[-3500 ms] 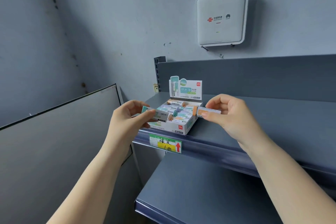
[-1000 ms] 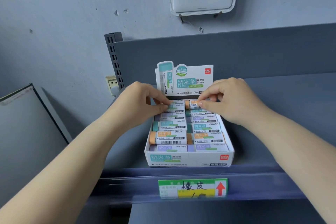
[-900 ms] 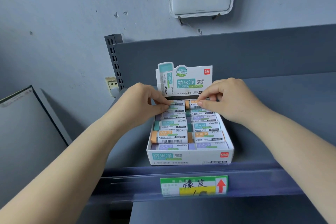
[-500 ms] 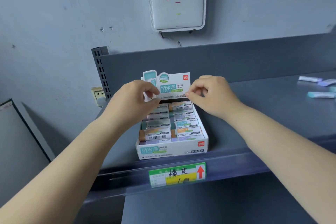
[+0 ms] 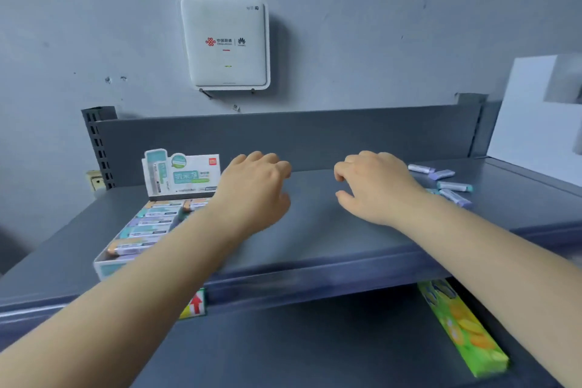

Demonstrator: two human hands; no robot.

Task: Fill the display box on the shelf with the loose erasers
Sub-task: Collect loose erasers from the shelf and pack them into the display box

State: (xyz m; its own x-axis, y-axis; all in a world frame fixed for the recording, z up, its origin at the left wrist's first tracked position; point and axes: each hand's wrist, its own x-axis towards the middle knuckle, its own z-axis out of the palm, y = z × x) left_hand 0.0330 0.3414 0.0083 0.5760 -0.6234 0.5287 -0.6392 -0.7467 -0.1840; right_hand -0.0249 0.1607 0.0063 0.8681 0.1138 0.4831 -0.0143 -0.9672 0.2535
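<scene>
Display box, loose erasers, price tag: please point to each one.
display box (image 5: 181, 175): head view, upright back card.
loose erasers (image 5: 455, 186): head view, middle of the teal-tipped one.
price tag (image 5: 196, 304): head view, red arrow.

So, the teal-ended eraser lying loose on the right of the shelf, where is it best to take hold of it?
Pinch the teal-ended eraser across its two long sides, near the middle of its sleeve, coming down from above. It lies flat on the shelf, long and thin, with free space on both long sides. The right hand is nearest and holds nothing.
</scene>
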